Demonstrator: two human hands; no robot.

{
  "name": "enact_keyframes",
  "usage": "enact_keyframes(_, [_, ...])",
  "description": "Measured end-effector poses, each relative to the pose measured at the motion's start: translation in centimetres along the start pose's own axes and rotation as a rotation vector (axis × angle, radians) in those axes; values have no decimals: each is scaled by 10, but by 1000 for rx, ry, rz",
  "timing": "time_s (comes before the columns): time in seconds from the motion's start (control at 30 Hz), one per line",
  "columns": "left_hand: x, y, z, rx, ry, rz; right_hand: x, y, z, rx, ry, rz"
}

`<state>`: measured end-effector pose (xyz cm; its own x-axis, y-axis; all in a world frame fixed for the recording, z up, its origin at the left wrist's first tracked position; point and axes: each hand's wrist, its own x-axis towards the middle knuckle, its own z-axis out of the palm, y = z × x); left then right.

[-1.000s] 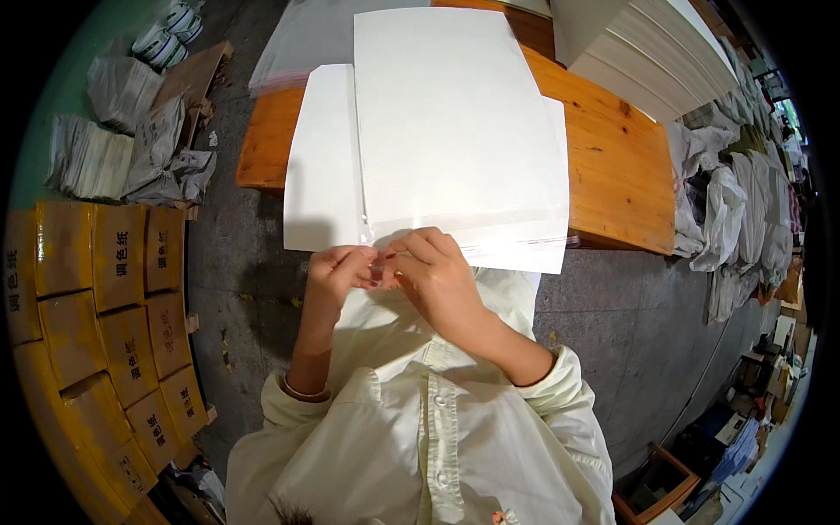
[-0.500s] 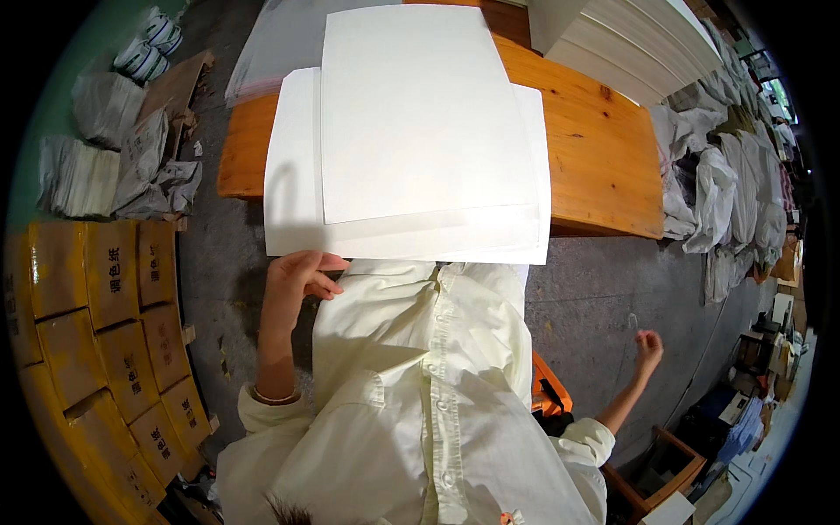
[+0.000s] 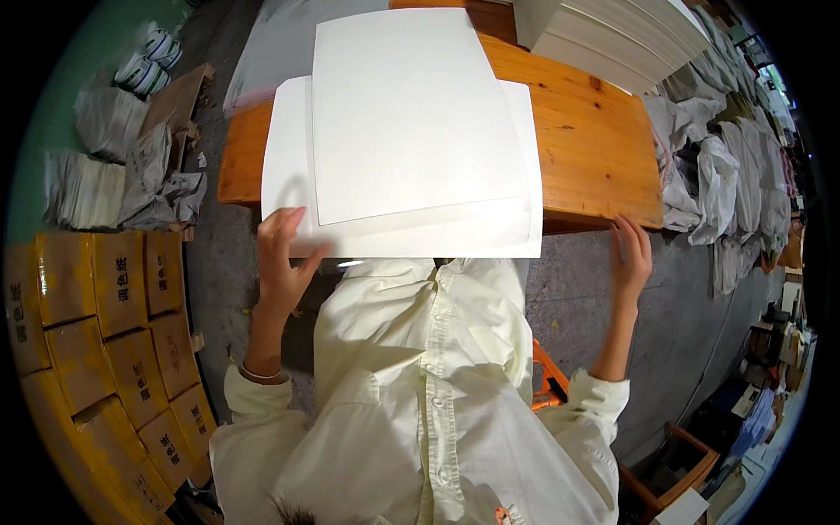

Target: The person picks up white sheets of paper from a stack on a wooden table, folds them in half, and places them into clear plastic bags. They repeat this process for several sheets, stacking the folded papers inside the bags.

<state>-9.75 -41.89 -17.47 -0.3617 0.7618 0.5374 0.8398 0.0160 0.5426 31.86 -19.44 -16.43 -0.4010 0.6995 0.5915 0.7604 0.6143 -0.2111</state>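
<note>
A smaller white sheet (image 3: 407,122) lies on top of a larger white sheet (image 3: 289,166), whose near edge reaches over the wooden table's front toward my lap. My left hand (image 3: 282,258) is at the larger sheet's near left corner, thumb and fingers spread, with nothing seen between them. Whether its fingertips touch the paper, I cannot tell. Just beside the thumb, a thin pale streak (image 3: 348,263) shows below the paper's edge, too small to name. My right hand (image 3: 632,258) is raised by the table's front right corner, fingers stretched out and holding nothing visible.
The wooden table (image 3: 595,157) carries a stack of white boards (image 3: 604,39) at back right and clear plastic-like sheeting (image 3: 289,52) at back left. Yellow-taped cartons (image 3: 122,289) stand left. Grey plastic bundles (image 3: 726,184) lie right. An orange frame (image 3: 549,376) is beside my lap.
My right hand has come up and forward from the lower right to the table corner, its fingers now stretched. My left hand has risen slightly and spread its fingers.
</note>
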Motion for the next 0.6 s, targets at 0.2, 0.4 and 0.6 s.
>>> enact_keyframes(0.2, [18, -16, -5, 74, -180, 412, 58, -62, 20, 153, -219, -448])
enact_keyframes(0.4, [7, -17, 5, -158, -96, 181, 58, -67, 33, 264, -296, -504])
enact_keyframes(0.6, [7, -19, 7, -274, -79, 102, 51, -67, 48, 451, -283, -422])
